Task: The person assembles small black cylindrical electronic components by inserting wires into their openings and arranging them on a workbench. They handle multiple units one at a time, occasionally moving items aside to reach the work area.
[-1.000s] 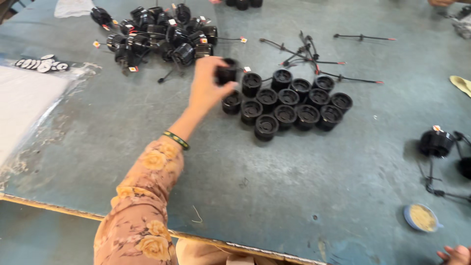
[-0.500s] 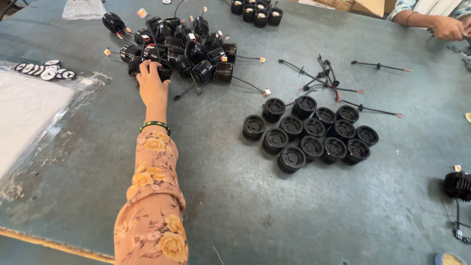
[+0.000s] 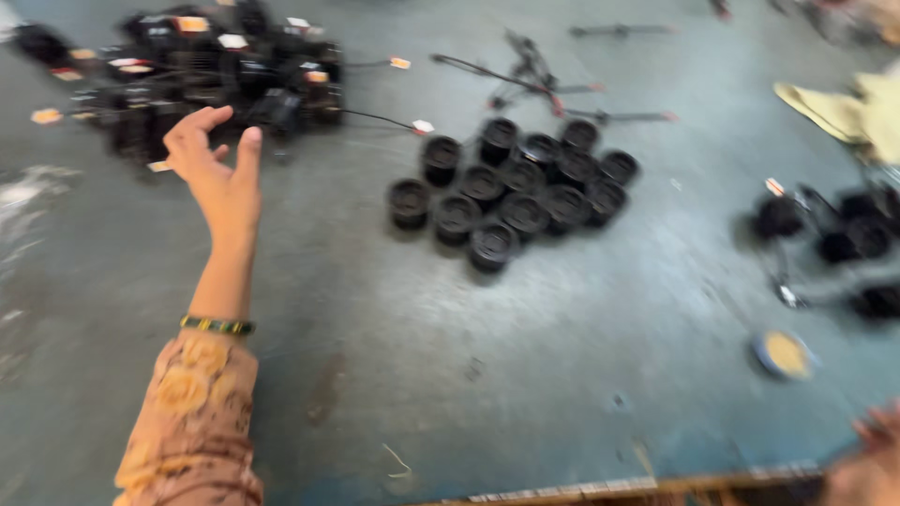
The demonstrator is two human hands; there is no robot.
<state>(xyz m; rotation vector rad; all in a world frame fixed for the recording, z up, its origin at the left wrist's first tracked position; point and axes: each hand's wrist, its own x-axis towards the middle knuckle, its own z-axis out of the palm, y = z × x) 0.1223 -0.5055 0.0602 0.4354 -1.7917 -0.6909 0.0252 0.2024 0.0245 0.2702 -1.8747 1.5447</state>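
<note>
Fingers spread and empty, our left hand [image 3: 217, 169] hovers just short of the tangled heap of black wired parts [image 3: 202, 75], which lies directly beyond the fingertips, apart from them. To do this pick cleanly, we judge we should single out one part at the near edge of the heap, close on its body rather than its wire, and lift straight up so the leads do not drag neighbours along. Off to the right of the hand sits the cluster of black round caps [image 3: 511, 192]; we count about eleven, though blur makes that unsure. The heap is one pile, too smeared to count. Our right hand [image 3: 867, 459] shows only at the frame's bottom corner, well apart, and we cannot tell its grip. One small round yellow-filled tin [image 3: 783, 354] lies near it.
</note>
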